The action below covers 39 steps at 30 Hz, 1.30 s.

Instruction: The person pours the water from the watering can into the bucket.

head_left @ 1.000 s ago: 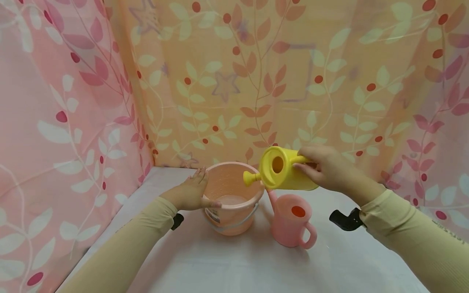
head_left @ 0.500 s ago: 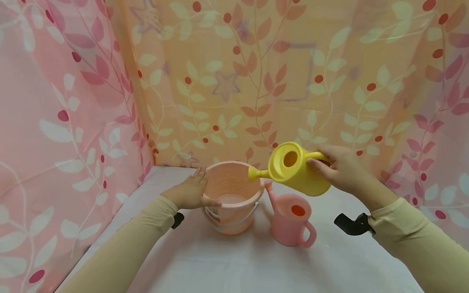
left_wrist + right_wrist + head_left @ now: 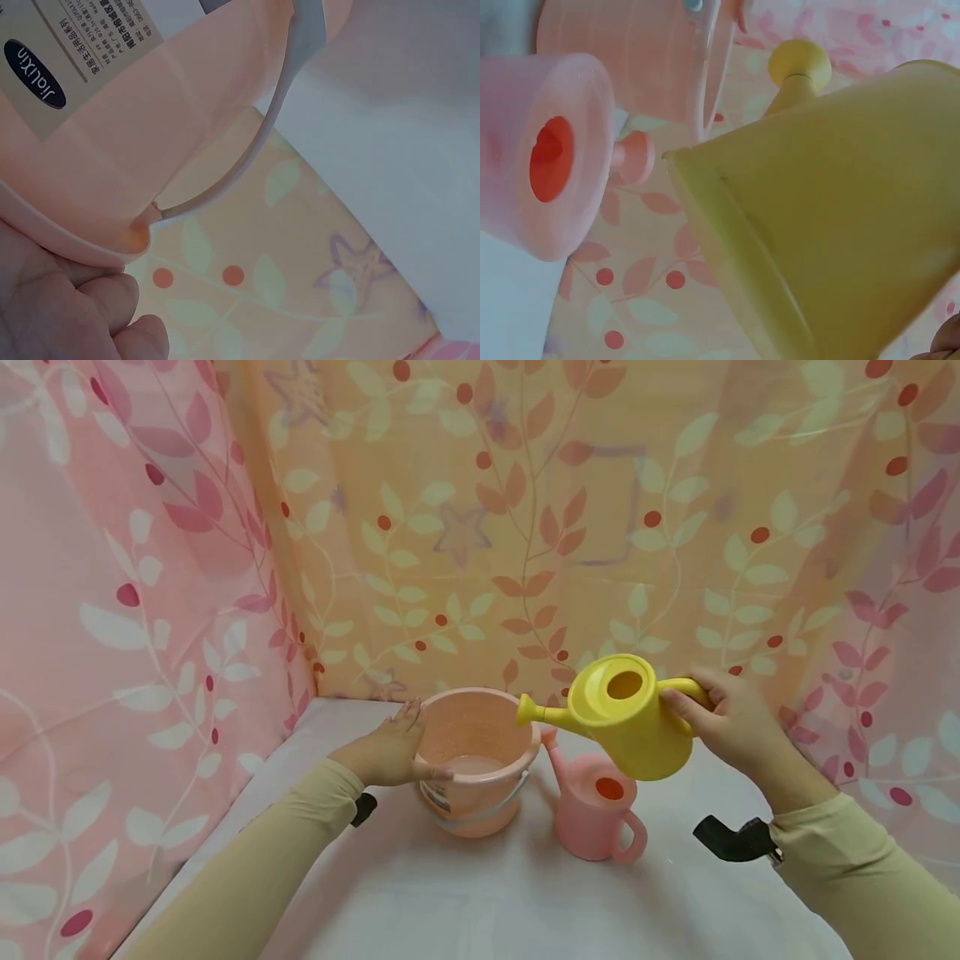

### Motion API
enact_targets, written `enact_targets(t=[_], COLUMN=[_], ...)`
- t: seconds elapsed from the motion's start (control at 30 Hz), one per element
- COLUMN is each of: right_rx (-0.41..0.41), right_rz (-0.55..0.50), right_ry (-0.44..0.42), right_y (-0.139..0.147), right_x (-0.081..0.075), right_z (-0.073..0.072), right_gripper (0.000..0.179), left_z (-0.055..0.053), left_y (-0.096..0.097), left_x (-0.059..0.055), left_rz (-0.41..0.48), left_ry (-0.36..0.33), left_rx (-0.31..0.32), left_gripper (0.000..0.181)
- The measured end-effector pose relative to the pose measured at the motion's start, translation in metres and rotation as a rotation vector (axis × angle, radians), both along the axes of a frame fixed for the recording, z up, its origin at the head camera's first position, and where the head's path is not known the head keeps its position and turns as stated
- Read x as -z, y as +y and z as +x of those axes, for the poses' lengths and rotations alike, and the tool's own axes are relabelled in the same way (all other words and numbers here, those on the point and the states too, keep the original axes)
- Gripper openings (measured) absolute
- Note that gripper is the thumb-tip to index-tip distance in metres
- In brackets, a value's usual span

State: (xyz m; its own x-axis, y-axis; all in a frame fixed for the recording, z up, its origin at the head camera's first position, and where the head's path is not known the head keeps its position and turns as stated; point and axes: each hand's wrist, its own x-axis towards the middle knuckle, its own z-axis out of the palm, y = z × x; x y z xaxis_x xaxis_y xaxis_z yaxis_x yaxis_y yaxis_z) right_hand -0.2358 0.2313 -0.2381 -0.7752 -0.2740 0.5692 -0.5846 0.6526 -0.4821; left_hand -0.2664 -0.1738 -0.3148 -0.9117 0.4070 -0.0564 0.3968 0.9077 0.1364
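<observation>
My right hand (image 3: 738,722) grips the handle of a yellow watering can (image 3: 645,747), held above the table. The can is nearly upright, its spout pointing left and its rose close to the right rim of a peach bucket (image 3: 487,718). My left hand (image 3: 386,752) rests on the bucket's left rim, fingers straight and thumb along the front rim. A little water seems to lie at the bucket's bottom. To the right of the bucket, a pink watering can (image 3: 585,818) stands on the table below the yellow one. Only fingertips of the right hand show in the right wrist view.
A white cloth (image 3: 450,902) covers the table. Patterned curtains (image 3: 525,527) enclose the back and sides. The bucket's grey bail handle (image 3: 247,161) hangs down its front, and a printed label (image 3: 75,56) is on its wall.
My right hand has drawn the yellow watering can rightward and tilted it back toward upright, so its rose has left the bucket's middle. The left hand, bucket and pink can stay put.
</observation>
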Motion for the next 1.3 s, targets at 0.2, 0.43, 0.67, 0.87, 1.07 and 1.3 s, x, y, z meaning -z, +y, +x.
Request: enact_targets(t=[0.2, 0.43, 0.67, 0.87, 1.07, 1.3], right_rx=[-0.035, 0.009, 0.131, 0.190, 0.267, 0.333], right_rz=[-0.150, -0.267, -0.287, -0.274, -0.301, -0.348], right_ry=[-0.019, -0.030, -0.014, -0.048, -0.098, -0.123], right_y=[0.014, 0.033, 0.047, 0.059, 0.072, 0.086], right_x=[0.013, 0.029, 0.048, 0.060, 0.077, 0.093], right_z=[0.002, 0.004, 0.011, 0.015, 0.021, 0.024], right_gripper=[0.009, 0.005, 0.014, 0.017, 0.019, 0.023], left_z=[-0.001, -0.002, 0.000, 0.001, 0.001, 0.001], left_y=[0.000, -0.001, -0.001, -0.001, -0.001, 0.000], left_x=[0.001, 0.003, 0.003, 0.002, 0.003, 0.002], left_rz=[0.007, 0.001, 0.024, 0.045, 0.046, 0.059], left_ry=[0.006, 0.006, 0.000, 0.003, -0.004, 0.003], left_rx=[0.004, -0.003, -0.002, -0.004, -0.012, -0.007], left_gripper=[0.120, 0.121, 0.121, 0.121, 0.121, 0.119])
